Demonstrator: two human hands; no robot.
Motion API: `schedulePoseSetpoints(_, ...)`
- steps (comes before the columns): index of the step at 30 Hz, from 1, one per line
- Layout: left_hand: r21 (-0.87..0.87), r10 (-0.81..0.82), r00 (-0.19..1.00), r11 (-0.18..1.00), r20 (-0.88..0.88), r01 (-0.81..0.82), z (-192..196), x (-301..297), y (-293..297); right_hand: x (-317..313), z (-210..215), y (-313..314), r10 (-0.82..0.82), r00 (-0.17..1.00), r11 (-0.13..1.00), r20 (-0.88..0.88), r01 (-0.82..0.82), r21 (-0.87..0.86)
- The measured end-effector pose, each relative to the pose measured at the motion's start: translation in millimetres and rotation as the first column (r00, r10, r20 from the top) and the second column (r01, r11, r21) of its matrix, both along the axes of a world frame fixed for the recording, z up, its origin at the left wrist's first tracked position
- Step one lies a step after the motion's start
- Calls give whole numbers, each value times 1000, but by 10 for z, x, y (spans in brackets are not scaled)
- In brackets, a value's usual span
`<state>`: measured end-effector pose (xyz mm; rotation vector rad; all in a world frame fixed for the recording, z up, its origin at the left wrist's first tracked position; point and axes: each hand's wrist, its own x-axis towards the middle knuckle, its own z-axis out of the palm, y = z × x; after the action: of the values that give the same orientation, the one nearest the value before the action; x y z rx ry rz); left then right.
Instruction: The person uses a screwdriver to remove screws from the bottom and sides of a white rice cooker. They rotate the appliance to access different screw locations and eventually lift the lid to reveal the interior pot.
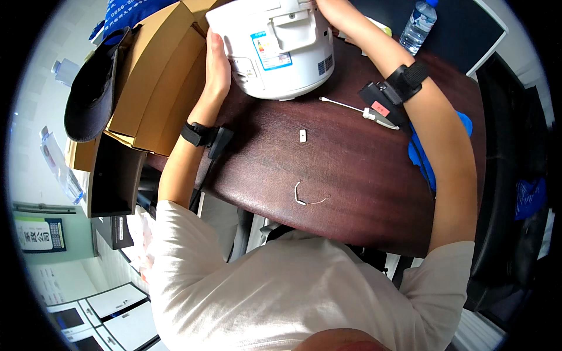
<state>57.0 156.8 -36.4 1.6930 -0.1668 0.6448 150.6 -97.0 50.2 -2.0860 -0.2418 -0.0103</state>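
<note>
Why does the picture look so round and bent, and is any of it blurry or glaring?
Head view: a fisheye lens, so the dark wooden table edge curves and the corners go black. Soft glare sits on the tabletop and the white rice cooker. The left hand and right hand on it look sharp; the rim is stretched and softer.

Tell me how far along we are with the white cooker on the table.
Done: the white cooker stands on the dark table, out of the cardboard boxes beside it. In hand: the left hand presses flat on its side; the right hand reaches round the far side, mostly hidden. Left: a small white clip, a twist tie and a white cable lie loose.
</note>
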Motion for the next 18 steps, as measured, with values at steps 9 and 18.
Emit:
schedulePoseSetpoints(9,684,-2,924,673,383,-282,1000,-255,-472,389,-234,54,244,966,968,80,-238,-81)
schedulePoseSetpoints(18,815,254,950,502,182,-290,1332,-180,-742,-715,-470,-1275,348,937,671,-44,-281,-686)
